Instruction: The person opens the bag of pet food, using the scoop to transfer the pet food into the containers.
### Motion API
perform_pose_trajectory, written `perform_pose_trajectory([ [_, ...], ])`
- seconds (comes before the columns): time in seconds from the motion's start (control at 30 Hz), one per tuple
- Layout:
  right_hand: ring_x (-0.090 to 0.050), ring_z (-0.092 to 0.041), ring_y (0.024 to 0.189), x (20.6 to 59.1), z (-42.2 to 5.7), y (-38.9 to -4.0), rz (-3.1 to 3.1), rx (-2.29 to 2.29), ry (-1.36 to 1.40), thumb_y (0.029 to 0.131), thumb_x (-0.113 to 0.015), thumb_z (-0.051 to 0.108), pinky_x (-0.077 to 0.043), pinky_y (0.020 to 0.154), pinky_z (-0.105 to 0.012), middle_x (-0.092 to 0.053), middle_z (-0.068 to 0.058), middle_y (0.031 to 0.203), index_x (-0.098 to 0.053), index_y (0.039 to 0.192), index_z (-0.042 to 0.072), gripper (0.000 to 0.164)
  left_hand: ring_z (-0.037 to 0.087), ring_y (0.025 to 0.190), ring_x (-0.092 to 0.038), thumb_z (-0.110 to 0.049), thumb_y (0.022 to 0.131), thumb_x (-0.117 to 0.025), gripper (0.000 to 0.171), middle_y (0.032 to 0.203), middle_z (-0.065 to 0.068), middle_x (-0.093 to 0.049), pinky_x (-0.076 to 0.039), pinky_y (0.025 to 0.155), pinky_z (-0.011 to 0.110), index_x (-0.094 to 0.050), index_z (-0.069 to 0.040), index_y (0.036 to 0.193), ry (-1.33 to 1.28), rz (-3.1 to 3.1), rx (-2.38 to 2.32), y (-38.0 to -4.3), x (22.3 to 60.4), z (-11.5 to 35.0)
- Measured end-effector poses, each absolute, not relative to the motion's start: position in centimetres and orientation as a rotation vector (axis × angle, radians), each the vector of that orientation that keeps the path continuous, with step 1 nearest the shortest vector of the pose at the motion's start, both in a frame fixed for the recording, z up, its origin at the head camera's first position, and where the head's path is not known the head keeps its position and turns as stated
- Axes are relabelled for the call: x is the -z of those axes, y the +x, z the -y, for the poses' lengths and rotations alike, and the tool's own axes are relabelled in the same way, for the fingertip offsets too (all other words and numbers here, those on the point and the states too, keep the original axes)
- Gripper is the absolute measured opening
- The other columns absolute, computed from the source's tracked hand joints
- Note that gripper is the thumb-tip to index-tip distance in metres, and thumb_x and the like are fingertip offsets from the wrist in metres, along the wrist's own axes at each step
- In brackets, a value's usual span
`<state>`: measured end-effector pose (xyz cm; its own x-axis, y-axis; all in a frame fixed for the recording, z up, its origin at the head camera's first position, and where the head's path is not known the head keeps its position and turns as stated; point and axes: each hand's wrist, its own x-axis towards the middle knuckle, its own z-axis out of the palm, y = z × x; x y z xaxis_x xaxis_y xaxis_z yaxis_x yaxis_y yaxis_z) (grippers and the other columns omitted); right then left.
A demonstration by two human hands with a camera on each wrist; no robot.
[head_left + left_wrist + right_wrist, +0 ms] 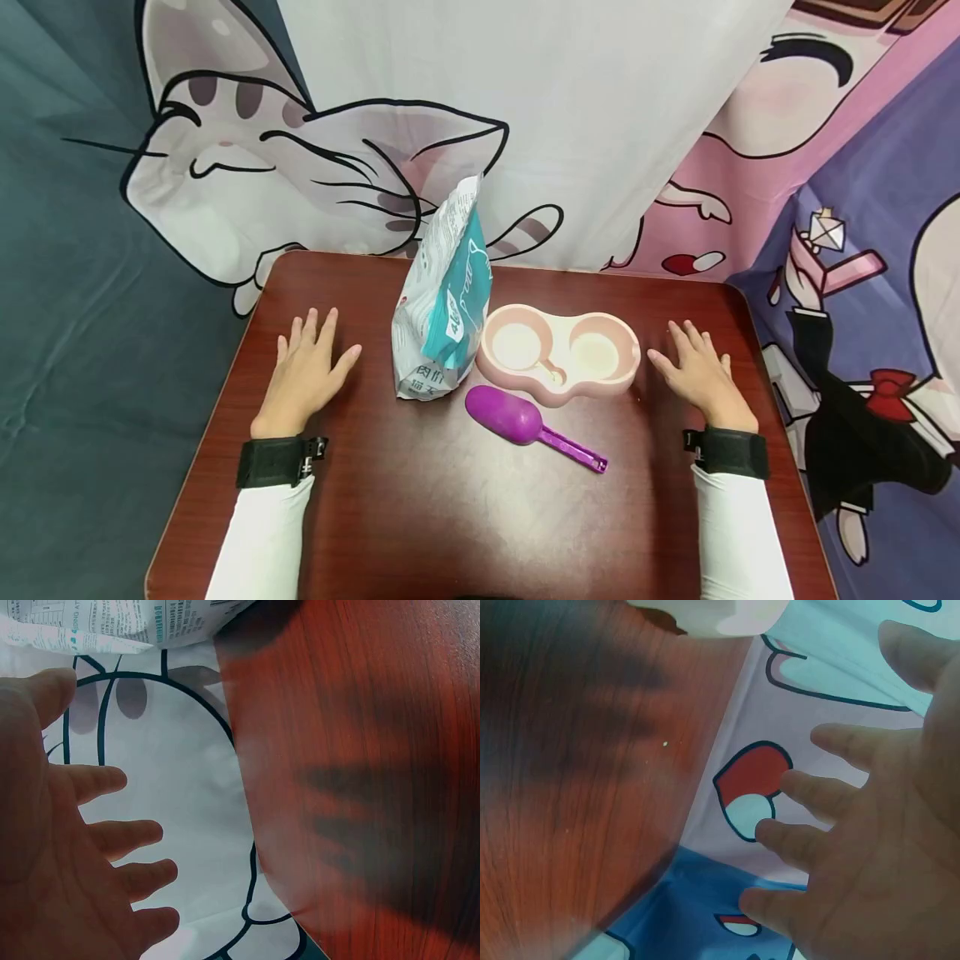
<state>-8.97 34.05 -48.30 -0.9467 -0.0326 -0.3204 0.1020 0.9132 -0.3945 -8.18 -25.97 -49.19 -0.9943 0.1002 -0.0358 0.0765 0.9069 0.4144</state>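
Note:
My left hand (303,375) is spread over the left side of the table with nothing in it. Its nearest object is a white and teal bag (450,308) standing upright, whose lower edge also shows at the top of the left wrist view. On the right, my right hand (701,375) has its fingers apart and holds nothing. Beside it lies a pink double bowl (555,392) with two round hollows; its edge appears in the right wrist view. A purple scoop (510,415) rests in front of the bowl, its handle pointing to the lower right.
Everything stands on a dark red wooden table (465,533) with rounded corners. A printed cloth (585,125) with cartoon figures hangs along the back and sides. One small pale crumb (665,743) lies on the wood near the right hand.

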Motion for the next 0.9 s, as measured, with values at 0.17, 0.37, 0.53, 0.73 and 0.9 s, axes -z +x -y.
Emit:
perform_pose_trajectory([
  [0.17, 0.0, -0.056, 0.155, 47.9, -33.5, -9.0, -2.778, 0.65, 0.02, 0.104, -0.044, 0.059, 0.002, 0.112, -0.084, -0.007, -0.029, 0.17, -0.015, 0.166, 0.008, 0.085, 0.059, 0.152, -0.013, -0.053, 0.105, -0.048, 0.079, 0.164, 0.036, -0.021, -0.01, 0.119, 0.077, -0.026, -0.004, 0.163, 0.16, -3.029, -0.667, -8.4, 49.1, 25.5],
  [0.37, -0.006, -0.052, 0.156, 47.2, -32.2, -9.3, -2.824, 0.712, -0.064, 0.105, -0.049, 0.053, -0.007, 0.115, -0.082, -0.008, -0.026, 0.171, -0.017, 0.166, 0.008, 0.082, 0.059, 0.152, -0.015, -0.053, 0.106, -0.047, 0.077, 0.165, 0.035, -0.022, -0.012, 0.118, 0.077, -0.027, -0.004, 0.163, 0.195, -3.042, -0.672, -8.7, 48.8, 24.9],
  [0.53, -0.015, -0.048, 0.156, 47.2, -30.8, -9.7, -2.846, 0.775, -0.195, 0.105, -0.054, 0.045, -0.019, 0.119, -0.074, -0.011, -0.025, 0.171, -0.02, 0.164, 0.004, 0.08, 0.057, 0.153, -0.016, -0.05, 0.106, -0.049, 0.076, 0.165, 0.033, -0.022, -0.013, 0.119, 0.077, -0.028, -0.004, 0.163, 0.218, -3.033, -0.669, -8.8, 48.2, 24.1],
  [0.73, -0.023, -0.048, 0.154, 47.3, -29.8, -10.3, -2.896, 0.837, -0.281, 0.105, -0.057, 0.038, -0.025, 0.119, -0.07, -0.016, -0.023, 0.171, -0.024, 0.164, 0.005, 0.075, 0.054, 0.153, -0.019, -0.044, 0.107, -0.051, 0.072, 0.165, 0.032, -0.025, -0.015, 0.119, 0.075, -0.03, -0.004, 0.162, 0.266, -3.061, -0.675, -9.3, 47.6, 23.2],
  [0.9, -0.027, -0.047, 0.153, 46.7, -28.6, -10.7, -2.926, 0.923, -0.308, 0.105, -0.057, 0.04, -0.027, 0.117, -0.071, -0.019, -0.017, 0.172, -0.025, 0.165, 0.012, 0.074, 0.052, 0.153, -0.021, -0.039, 0.106, -0.055, 0.068, 0.165, 0.03, -0.028, -0.016, 0.12, 0.073, -0.033, -0.003, 0.16, 0.316, -3.087, -0.688, -9.6, 46.8, 22.5],
])
